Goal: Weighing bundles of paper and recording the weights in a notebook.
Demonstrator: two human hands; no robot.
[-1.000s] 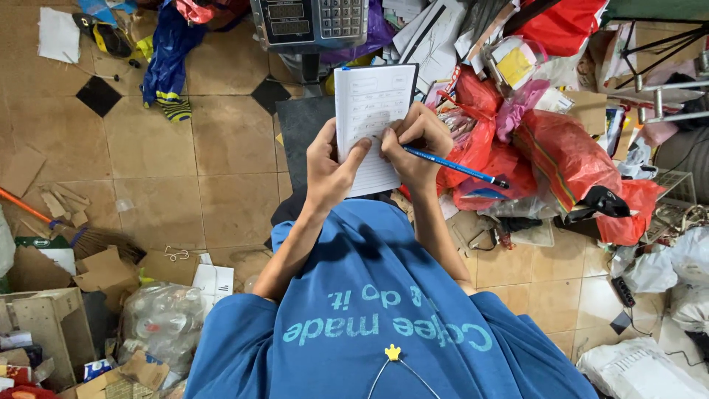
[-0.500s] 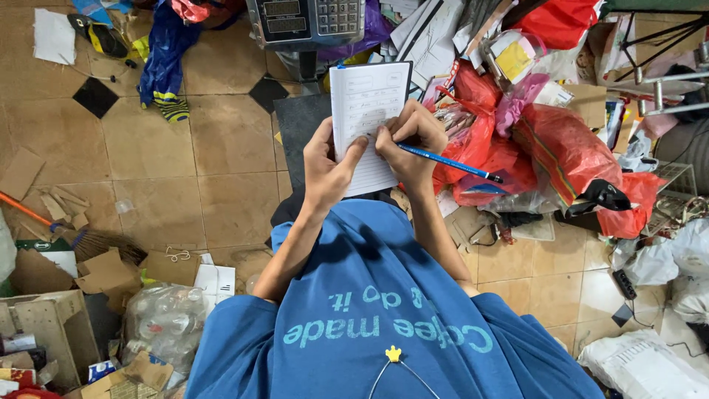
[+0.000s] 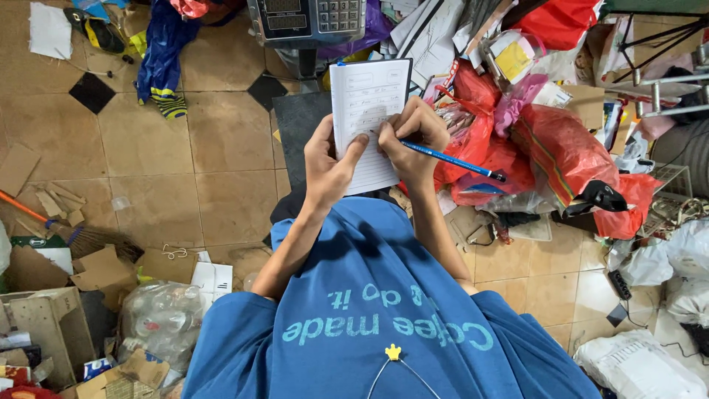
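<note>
I have my left hand (image 3: 329,159) clamped on the small notebook (image 3: 367,118), thumb across its lined page, holding it above the tiled floor (image 3: 221,148). My right hand (image 3: 413,140) grips a blue pencil (image 3: 450,160), tip on the page. Red plastic bags (image 3: 546,148) lie just beside, a weighing scale (image 3: 306,18) beyond the notebook.

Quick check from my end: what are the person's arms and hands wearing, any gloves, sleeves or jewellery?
Both hands are bare: no gloves, rings or watch show on the left hand or the right hand. The forearms are uncovered too. The only clothing in view is a blue short-sleeved T-shirt with pale lettering across the chest and a small yellow clip at the collar.
</note>
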